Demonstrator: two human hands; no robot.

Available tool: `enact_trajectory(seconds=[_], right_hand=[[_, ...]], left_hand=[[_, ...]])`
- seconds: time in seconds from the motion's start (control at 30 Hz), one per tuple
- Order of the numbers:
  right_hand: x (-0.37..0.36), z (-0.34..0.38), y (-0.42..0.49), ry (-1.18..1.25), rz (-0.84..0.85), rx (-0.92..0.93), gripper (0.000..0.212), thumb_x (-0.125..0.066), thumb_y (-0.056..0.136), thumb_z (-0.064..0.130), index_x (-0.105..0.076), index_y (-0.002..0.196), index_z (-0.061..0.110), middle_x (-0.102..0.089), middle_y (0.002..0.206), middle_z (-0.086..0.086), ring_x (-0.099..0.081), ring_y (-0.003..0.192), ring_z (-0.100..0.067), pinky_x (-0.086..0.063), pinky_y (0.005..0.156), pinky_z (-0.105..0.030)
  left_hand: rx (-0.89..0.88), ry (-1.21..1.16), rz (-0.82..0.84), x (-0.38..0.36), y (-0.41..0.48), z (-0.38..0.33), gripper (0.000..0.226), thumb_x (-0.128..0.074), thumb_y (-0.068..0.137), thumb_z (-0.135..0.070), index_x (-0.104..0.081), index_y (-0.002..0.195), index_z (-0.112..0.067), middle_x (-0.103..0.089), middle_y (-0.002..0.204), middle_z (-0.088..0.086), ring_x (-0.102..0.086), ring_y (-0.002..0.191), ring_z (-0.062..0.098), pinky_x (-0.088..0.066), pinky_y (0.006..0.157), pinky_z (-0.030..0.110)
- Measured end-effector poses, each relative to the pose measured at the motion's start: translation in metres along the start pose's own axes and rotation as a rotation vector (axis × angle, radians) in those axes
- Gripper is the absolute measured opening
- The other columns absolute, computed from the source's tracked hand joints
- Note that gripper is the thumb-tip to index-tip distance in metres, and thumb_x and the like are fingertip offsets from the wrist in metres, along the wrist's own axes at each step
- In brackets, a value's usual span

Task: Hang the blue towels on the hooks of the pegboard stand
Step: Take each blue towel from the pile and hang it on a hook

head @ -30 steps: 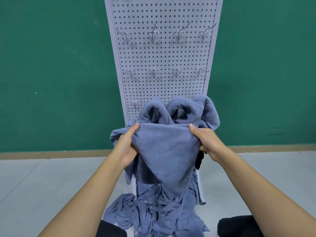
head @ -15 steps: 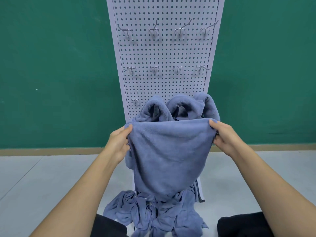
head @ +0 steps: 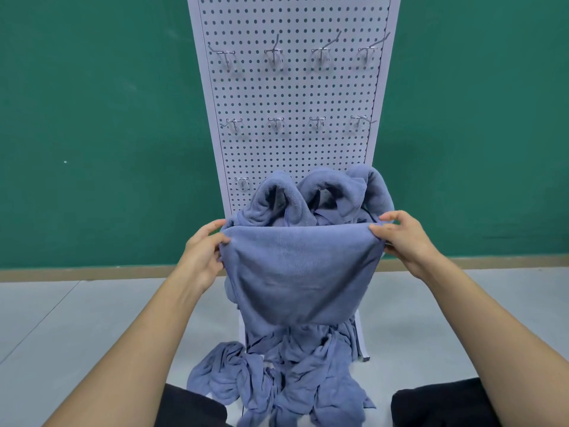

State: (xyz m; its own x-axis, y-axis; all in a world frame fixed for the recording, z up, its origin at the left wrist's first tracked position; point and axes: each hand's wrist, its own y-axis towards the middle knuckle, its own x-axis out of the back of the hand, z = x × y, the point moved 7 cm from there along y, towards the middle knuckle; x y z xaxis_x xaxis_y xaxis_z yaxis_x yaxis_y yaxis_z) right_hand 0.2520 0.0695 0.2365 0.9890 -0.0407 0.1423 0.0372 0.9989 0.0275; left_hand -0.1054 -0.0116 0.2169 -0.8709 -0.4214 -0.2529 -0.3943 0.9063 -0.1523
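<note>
Now the left hand (head: 203, 254) and right hand (head: 406, 241) have pulled apart, pinching the blue towel (head: 301, 272) at its 9 and 3 o'clock corners so its top edge is flat, which looks ready for the bare hooks (head: 273, 53) at 12 o'clock.

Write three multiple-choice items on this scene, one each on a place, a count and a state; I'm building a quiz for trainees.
1. Where does the towel pile lie?
A. on a shelf
B. on the floor at the pegboard foot
C. on a chair

2. How many top-row hooks are there?
A. two
B. four
C. six

3. How is the held towel?
A. spread between the left hand and right hand
B. draped on a top hook
C. dropped on the floor

Key: 1 B, the pile spreads on the grey floor; 2 B, four bare hooks show there; 3 A, each hand pinches an upper corner.
</note>
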Motion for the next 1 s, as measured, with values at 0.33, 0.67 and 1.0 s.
enact_trajectory(seconds=[0.33,0.67,1.0], right_hand=[[-0.004,0.001,-0.003,-0.042,0.049,0.068,0.012,-0.067,0.086,0.005,-0.07,0.094,0.014,-0.068,0.087,-0.004,-0.059,0.08,-0.013,-0.05,0.079,-0.028],[0.001,0.013,-0.012,-0.57,-0.019,0.243,0.013,-0.075,0.078,0.003,-0.072,0.087,0.011,-0.058,0.066,0.001,-0.052,0.068,-0.016,-0.037,0.061,-0.008],[-0.001,0.008,-0.014,0.09,0.236,0.027,0.018,-0.066,0.087,0.028,-0.063,0.084,0.01,-0.053,0.075,-0.005,-0.049,0.076,-0.016,-0.052,0.065,-0.019]], left_hand=[[-0.127,0.19,-0.057,0.009,-0.001,-0.003,0.013,-0.067,0.085,-0.005,-0.07,0.094,-0.015,-0.07,0.102,0.004,-0.062,0.093,0.015,-0.05,0.08,0.026],[-0.423,0.926,0.003,0.009,-0.002,-0.015,0.032,-0.062,0.081,0.011,-0.073,0.102,-0.008,-0.07,0.096,0.008,-0.061,0.089,0.024,-0.047,0.081,0.026],[-0.138,0.168,0.189,0.022,-0.004,-0.013,0.018,-0.053,0.097,-0.022,-0.066,0.096,-0.009,-0.069,0.081,-0.002,-0.061,0.072,0.008,-0.049,0.075,0.025]])
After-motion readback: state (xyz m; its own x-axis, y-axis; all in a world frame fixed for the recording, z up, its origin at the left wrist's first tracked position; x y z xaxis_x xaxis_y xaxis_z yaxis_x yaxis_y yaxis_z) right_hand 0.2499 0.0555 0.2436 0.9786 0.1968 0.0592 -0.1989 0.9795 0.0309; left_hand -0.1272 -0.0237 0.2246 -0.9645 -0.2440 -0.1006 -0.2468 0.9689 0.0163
